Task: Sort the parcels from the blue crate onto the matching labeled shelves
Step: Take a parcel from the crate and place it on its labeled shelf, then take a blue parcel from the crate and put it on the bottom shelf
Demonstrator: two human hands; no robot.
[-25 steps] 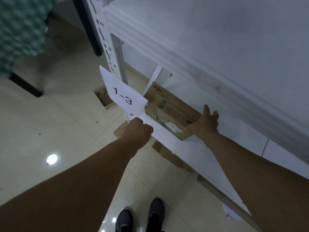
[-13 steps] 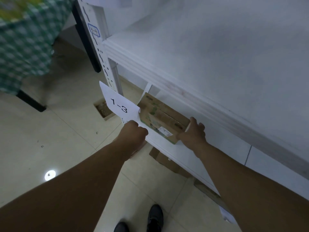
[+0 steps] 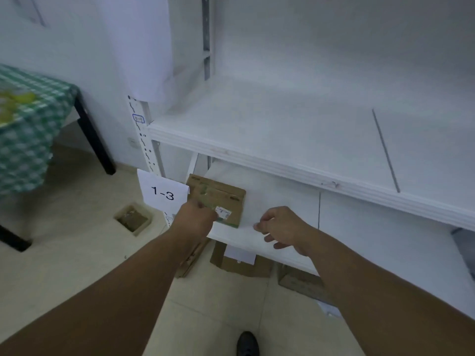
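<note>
Head view | parcel [image 3: 218,199] is shelved just right of 1-3 label [image 3: 163,194], as matched | left hand [image 3: 196,218] is set against it, grip cannot be told | right hand [image 3: 281,227] is relaxed, empty

Left hand [image 3: 195,217]: fingers out of sight behind the hand's own back, up against the parcel [image 3: 221,196]; no telling whether they grip it.
Sticker [image 3: 223,214] on the parcel: print too small to read.
Boxes [image 3: 240,264] on the floor: tops hidden under the shelf board [image 3: 359,222].
Blue tag [image 3: 138,118] on the upright: writing too small to read.
Checked table [image 3: 25,140]: cut by the left edge; yellow thing [image 3: 10,104] on it only a blur.
Shoe [image 3: 247,344]: cut by the bottom edge.
</note>
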